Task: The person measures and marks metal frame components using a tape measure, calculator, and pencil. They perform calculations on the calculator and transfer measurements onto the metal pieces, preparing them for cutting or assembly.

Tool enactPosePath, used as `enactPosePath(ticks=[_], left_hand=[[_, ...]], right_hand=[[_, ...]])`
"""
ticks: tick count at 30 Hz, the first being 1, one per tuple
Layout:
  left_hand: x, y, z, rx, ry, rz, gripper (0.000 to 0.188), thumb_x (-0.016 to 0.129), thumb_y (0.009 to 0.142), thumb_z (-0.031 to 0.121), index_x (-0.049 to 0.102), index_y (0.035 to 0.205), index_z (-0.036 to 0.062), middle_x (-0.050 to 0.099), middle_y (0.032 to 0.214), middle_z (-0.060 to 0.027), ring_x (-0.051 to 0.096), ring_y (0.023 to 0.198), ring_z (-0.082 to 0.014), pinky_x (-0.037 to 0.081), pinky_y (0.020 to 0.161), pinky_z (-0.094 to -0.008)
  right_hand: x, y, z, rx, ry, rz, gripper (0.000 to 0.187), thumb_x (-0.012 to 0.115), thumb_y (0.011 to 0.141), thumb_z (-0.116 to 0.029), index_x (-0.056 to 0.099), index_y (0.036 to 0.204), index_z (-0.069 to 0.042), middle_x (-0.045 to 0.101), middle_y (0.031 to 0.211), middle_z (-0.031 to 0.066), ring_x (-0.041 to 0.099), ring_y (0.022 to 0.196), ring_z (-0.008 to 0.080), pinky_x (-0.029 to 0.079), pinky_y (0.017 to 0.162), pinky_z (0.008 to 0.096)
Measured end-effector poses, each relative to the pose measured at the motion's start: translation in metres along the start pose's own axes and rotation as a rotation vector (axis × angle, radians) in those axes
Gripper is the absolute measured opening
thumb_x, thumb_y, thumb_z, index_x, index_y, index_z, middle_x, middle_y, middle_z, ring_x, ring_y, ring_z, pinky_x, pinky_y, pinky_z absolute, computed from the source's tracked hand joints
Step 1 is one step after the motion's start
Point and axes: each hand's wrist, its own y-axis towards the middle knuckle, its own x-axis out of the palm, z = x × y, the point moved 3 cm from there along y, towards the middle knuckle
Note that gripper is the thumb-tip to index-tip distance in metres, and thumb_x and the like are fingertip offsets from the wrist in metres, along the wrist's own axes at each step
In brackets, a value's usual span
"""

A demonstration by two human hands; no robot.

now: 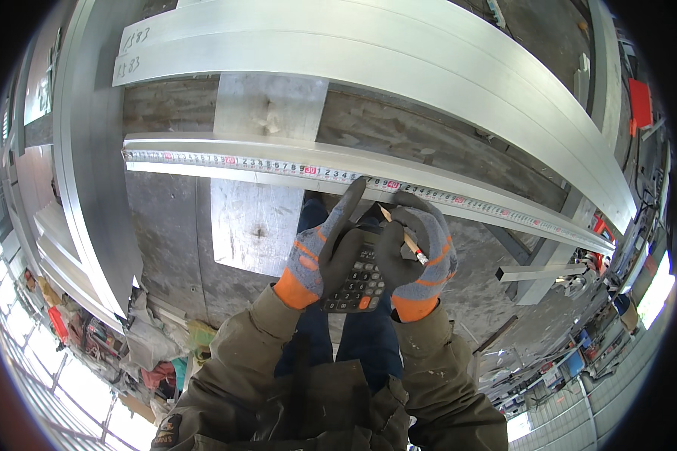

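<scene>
My left hand (327, 252), in a grey-and-orange work glove with dark fingertips, grips a black calculator (362, 284) by its left side, thumb over its edge. Its index finger stretches up to a tape measure (263, 165), touching near the tape's lower edge. The tape runs out along a long silver metal profile (399, 167). A pencil (412, 246) with a light wooden shaft is held in my right hand (421, 244), gloved alike, its sharpened tip toward the profile. The right fingers curl by the calculator's upper right, close to the tape. Some fingers are hidden.
Wide silver metal bars (338, 41) lie beyond the profile, with handwritten marks at their left end. Another long metal bar (90, 150) stands on the left. A short square tube (541, 273) lies at right. A flat metal plate (252, 225) crosses under the profile.
</scene>
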Motion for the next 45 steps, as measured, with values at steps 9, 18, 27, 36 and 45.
enactPosePath(ticks=[9,18,27,36,45], left_hand=[[0.003,-0.001,0.001,-0.021,-0.038,0.035,0.068,0.054,0.099,0.009,0.028,0.162,0.0096,0.074,0.097,-0.0155,0.072,0.088,-0.0222,0.054,0.081,-0.0336],[0.002,0.004,0.011,0.247,0.11,0.147,0.061,0.055,0.1,0.009,0.037,0.158,0.0057,0.072,0.116,-0.018,0.07,0.099,-0.0262,0.053,0.092,-0.0363],[0.002,0.003,0.016,0.054,-0.018,0.132,0.066,0.051,0.096,0.001,0.033,0.16,0.0034,0.068,0.083,-0.0081,0.061,0.08,-0.014,0.051,0.078,-0.0315],[0.004,0.002,0.018,0.005,-0.038,0.172,0.062,0.047,0.098,0.003,0.037,0.159,0.0064,0.059,0.137,-0.0185,0.059,0.103,-0.0159,0.049,0.096,-0.0329],[0.006,0.003,0.02,0.059,0.008,0.195,0.062,0.046,0.098,0.002,0.035,0.159,0.0019,0.05,0.15,-0.0239,0.053,0.133,-0.0261,0.042,0.11,-0.0361]], right_hand=[[0.001,-0.001,0.0,0.104,0.062,0.017,0.024,0.07,0.088,0.0,0.069,0.112,-0.001,0.071,0.113,0.0133,0.069,0.1,0.0275,0.056,0.087,0.0353],[-0.019,-0.017,-0.006,0.129,0.031,0.013,0.026,0.075,0.081,-0.004,0.069,0.106,-0.003,0.071,0.103,0.0142,0.068,0.099,0.0352,0.056,0.081,0.0418],[-0.053,-0.115,0.014,0.697,0.259,0.13,0.02,0.055,0.102,-0.003,0.063,0.121,-0.001,0.07,0.104,0.0089,0.067,0.09,0.0189,0.053,0.085,0.0327],[-0.045,-0.149,-0.013,0.923,0.678,0.037,0.025,0.06,0.099,-0.001,0.056,0.124,-0.003,0.065,0.1,0.0037,0.059,0.092,0.0072,0.05,0.079,0.0243],[-0.049,-0.144,-0.012,0.89,0.671,0.071,0.023,0.058,0.1,0.0,0.056,0.123,-0.003,0.066,0.1,0.0053,0.06,0.09,0.008,0.051,0.078,0.0248]])
